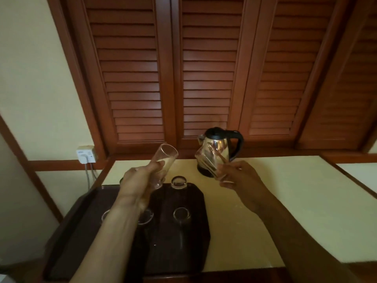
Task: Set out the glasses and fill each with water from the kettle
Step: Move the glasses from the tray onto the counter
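The left hand [140, 178] has its fingers [158, 166] closed round one tall clear glass [165, 158], the right hand [242, 178] grips another [208, 160]; both float over the pale bench [285, 201]; next, stand them upright beside the shiny steel kettle [220, 148]; more glasses wait on the dark tray [183, 252].

the cream counter [285, 211] lies bare to the right of the dark tray [179, 252] and in front of the kettle [219, 152], which stands at the back against the louvred shutters [206, 78]. on the tray, 3 upturned glasses [181, 214] crowd its far half; its near half is free. both raised hands hold a tilted glass above the tray's far edge.
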